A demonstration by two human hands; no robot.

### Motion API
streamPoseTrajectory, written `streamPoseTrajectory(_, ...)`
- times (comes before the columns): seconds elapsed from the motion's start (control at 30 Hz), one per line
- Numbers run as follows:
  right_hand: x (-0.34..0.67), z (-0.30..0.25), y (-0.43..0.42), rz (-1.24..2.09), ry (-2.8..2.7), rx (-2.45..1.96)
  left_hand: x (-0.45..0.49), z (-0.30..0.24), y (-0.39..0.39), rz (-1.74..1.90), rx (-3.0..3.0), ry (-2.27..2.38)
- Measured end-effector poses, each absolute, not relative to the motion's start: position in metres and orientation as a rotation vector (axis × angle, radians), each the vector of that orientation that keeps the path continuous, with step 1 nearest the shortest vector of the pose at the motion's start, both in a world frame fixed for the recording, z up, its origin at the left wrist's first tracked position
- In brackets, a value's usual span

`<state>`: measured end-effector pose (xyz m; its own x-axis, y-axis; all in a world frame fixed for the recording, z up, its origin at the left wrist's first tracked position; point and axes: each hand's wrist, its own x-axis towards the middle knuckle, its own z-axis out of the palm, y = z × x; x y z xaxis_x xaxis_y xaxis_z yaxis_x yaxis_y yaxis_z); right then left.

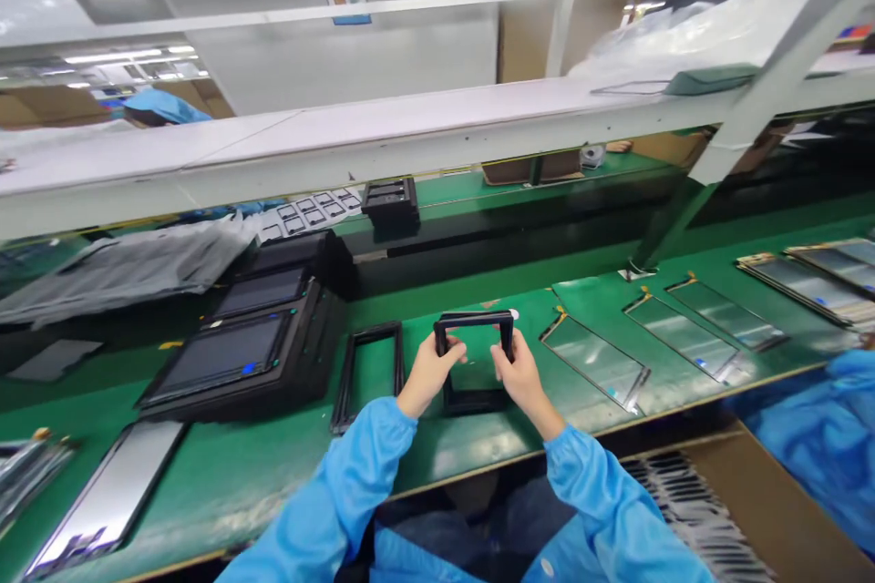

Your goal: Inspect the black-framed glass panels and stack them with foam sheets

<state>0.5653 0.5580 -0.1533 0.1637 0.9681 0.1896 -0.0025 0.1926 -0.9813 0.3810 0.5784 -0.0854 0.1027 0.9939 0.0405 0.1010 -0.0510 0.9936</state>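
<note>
Between my two hands I hold several stacked black rectangular frames [473, 319], raised at the far end above the green bench. My left hand [432, 369] is closed on their left side, the thumb bent inward. On the opposite side my right hand [519, 372] grips the frames with its thumb toward the opening. Left of my hands, a stack of similar black frames [342, 378] lies on the bench. Right of them rests a clear glass panel [596, 355] with a black border and a small orange flex tab.
Black trays [301, 364] holding dark screens are stacked at left. A mirror-like panel [113, 492] lies at front left. More glass panels [684, 332] lie at right. A white shelf beam [437, 141] crosses above the bench. A cardboard box [772, 492] and a blue-clothed person [820, 446] are at lower right.
</note>
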Motion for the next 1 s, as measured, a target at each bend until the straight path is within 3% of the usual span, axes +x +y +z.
streamPoseTrajectory(0.3,0.572,-0.147,0.534,0.845,-1.242,-0.996,0.390,-0.096,0.545,1.383,1.302,1.180)
streamPoseTrajectory(0.77,0.566,-0.142,0.520,0.710,-1.298,-0.900,0.406,-0.108,0.534,1.454,1.307,1.220)
streamPoseTrajectory(1.0,0.592,-0.105,0.511,0.483,-1.407,-0.884,0.402,-0.119,0.528,1.465,1.311,1.220)
